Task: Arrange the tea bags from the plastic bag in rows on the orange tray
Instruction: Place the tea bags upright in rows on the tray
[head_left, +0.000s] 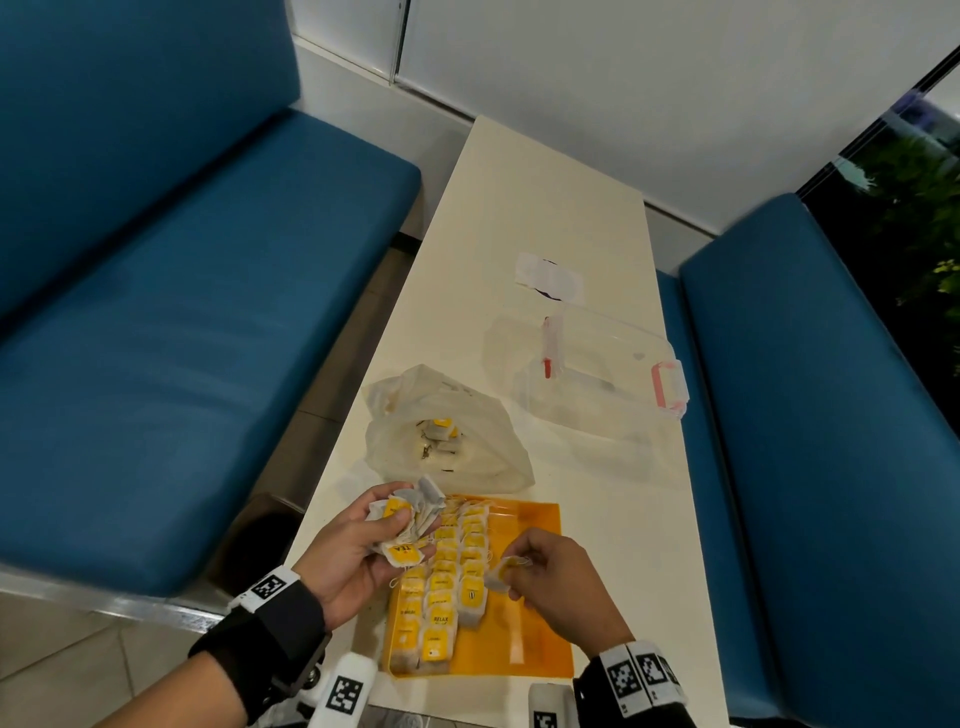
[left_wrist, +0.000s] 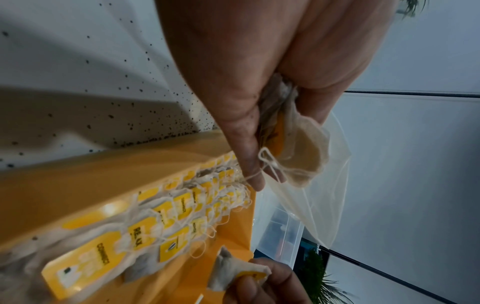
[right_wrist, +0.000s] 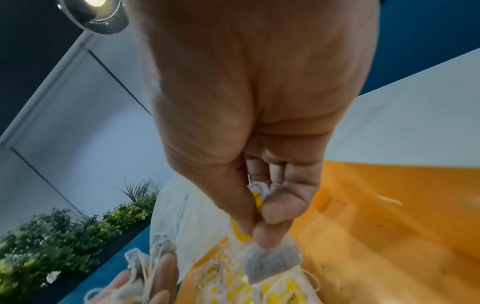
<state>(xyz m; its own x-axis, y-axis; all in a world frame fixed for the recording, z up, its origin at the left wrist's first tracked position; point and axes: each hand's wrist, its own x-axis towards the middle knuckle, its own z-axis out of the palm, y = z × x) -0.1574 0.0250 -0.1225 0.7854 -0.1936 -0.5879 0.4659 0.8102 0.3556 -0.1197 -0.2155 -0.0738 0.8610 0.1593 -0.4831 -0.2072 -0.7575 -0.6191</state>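
Right hand pinches tea bag over orange tray's bare right half.

Orange tray, yellow-tagged white tea bags, translucent plastic bag, cream table, blue benches.

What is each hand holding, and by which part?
The left hand grips a loose bunch of tea bags in its palm and fingers. The right hand pinches a single tea bag by its yellow tag end, above the orange tray.
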